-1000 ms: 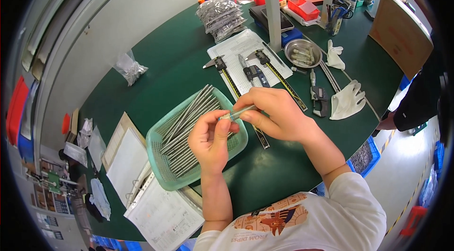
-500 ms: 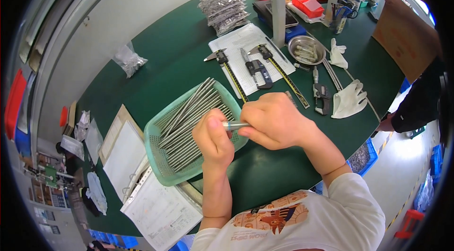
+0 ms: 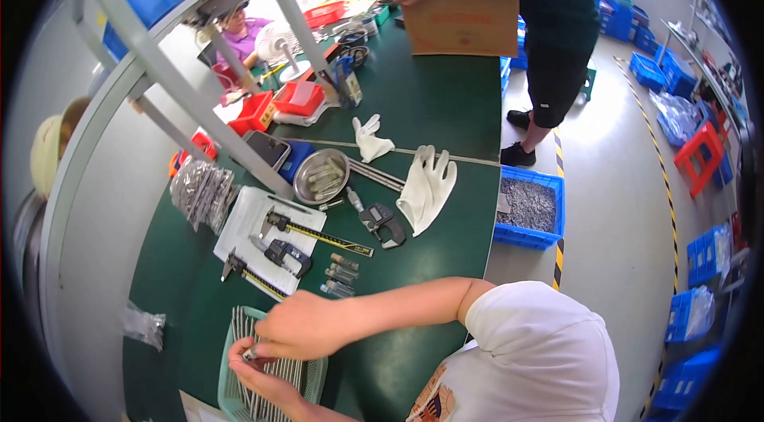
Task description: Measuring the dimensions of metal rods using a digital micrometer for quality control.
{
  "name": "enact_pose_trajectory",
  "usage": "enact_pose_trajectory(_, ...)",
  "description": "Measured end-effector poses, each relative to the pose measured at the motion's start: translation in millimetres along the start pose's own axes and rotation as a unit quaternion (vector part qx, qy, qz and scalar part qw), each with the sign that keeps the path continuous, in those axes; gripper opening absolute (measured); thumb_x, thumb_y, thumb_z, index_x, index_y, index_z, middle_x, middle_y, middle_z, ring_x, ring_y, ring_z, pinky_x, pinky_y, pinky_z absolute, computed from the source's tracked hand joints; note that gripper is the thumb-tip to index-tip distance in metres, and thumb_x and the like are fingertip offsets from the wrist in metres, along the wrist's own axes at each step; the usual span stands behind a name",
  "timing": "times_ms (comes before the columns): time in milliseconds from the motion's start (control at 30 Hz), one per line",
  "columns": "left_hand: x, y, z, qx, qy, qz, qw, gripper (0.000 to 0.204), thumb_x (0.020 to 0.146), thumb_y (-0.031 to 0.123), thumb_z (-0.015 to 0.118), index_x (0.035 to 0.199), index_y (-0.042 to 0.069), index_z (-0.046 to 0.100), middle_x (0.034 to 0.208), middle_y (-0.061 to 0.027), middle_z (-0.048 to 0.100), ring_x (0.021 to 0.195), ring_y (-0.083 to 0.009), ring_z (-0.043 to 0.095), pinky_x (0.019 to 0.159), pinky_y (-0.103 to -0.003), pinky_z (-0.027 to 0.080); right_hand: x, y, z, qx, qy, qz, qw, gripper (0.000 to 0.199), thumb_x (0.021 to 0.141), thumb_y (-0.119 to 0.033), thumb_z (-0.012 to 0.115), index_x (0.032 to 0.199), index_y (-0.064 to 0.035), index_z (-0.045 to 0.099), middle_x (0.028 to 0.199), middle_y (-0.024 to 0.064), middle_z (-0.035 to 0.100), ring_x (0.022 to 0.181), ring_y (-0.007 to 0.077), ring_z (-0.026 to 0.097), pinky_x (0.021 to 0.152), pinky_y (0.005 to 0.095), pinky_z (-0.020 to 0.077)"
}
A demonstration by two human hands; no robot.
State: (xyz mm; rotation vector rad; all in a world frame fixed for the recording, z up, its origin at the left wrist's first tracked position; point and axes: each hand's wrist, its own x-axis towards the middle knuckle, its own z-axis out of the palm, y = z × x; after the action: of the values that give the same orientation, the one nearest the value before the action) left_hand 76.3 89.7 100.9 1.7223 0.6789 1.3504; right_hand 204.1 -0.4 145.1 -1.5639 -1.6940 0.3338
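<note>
My left hand [image 3: 259,374] and my right hand [image 3: 302,326] meet over a green plastic basket [image 3: 225,366] at the bottom left of the view. Both pinch the same thin metal rod [image 3: 251,355] at its end. The basket holds several long grey metal rods [image 3: 270,386]. My right forearm crosses the green table from the right. My left wrist comes up from the lower edge, partly hidden under the right hand.
On the green table [image 3: 430,104] lie calipers [image 3: 274,251] on white paper, a micrometer [image 3: 382,223], small cylinders [image 3: 338,275], a steel bowl [image 3: 318,175], white gloves [image 3: 426,183] and bagged parts [image 3: 199,191]. A person with a cardboard box [image 3: 465,20] stands at the far end. Blue bins [image 3: 529,207] stand on the floor.
The view has swung up and to the right, so the basket and both hands now sit at the lower left. My hands still hold the rod over the basket.
</note>
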Motion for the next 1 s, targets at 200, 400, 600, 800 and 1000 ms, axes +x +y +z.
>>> enact_pose_trajectory(200, 17.7, 12.3, -34.3, 0.091, 0.037, -0.01, 0.995, 0.037, 0.09, 0.034, 0.037, 0.099, 0.003, 0.053, 0.07, -0.0009, 0.046, 0.057, -0.0073, 0.045, 0.05, -0.018, 0.033, 14.0, 81.2, -44.9, -0.102, 0.222, 0.202, 0.949, 0.023, 0.076, -0.027, 0.05, 0.074, -0.0057, 0.057, 0.072, 0.0139, 0.059, 0.07, 0.0324, 0.058, 0.061, 0.0429, 0.045)
enact_pose_trajectory(400, 12.2, 31.0, -55.1, 0.02, 0.126, 0.029, 0.991, 0.025, 0.086, 0.014, 0.043, 0.087, -0.007, 0.055, 0.063, -0.0108, 0.053, 0.052, -0.0151, 0.046, 0.048, -0.026, 0.041, -3.1, 171.8, -59.7, -0.291, 0.386, 0.318, 0.816, 0.013, 0.067, -0.017, 0.056, 0.072, -0.0058, 0.06, 0.08, 0.0118, 0.054, 0.082, 0.027, 0.054, 0.083, 0.044, 0.0365)
enact_pose_trajectory(600, 12.6, 33.4, -51.2, 0.007, 0.124, 0.048, 0.991, 0.022, 0.084, 0.013, 0.045, 0.086, -0.007, 0.055, 0.063, -0.0103, 0.053, 0.051, -0.0149, 0.046, 0.048, -0.026, 0.041, -1.5, 198.0, -46.9, -0.294, 0.392, 0.362, 0.793, 0.019, 0.071, -0.02, 0.058, 0.083, -0.0069, 0.059, 0.089, 0.0104, 0.051, 0.093, 0.0253, 0.049, 0.093, 0.0473, 0.0279)
enact_pose_trajectory(800, 7.9, 42.8, -55.1, -0.016, 0.122, 0.072, 0.99, 0.018, 0.083, 0.01, 0.047, 0.086, -0.006, 0.054, 0.065, -0.0093, 0.052, 0.054, -0.0154, 0.047, 0.05, -0.026, 0.042, 4.3, 128.6, -81.5, -0.111, 0.547, 0.125, 0.821, 0.022, 0.071, -0.016, 0.058, 0.089, -0.0052, 0.056, 0.095, 0.0105, 0.053, 0.097, 0.0247, 0.049, 0.09, 0.0414, 0.0307)
enact_pose_trajectory(1000, -7.1, 64.4, -52.6, -0.08, 0.131, 0.144, 0.978, 0.016, 0.081, 0.007, 0.049, 0.088, -0.006, 0.054, 0.07, -0.0112, 0.053, 0.06, -0.0168, 0.049, 0.055, -0.027, 0.043, -91.5, 15.3, -108.6, 0.024, 0.676, -0.111, 0.728, 0.023, 0.069, -0.001, 0.052, 0.091, -0.0022, 0.055, 0.095, 0.0115, 0.055, 0.09, 0.0206, 0.052, 0.082, 0.0301, 0.0377)
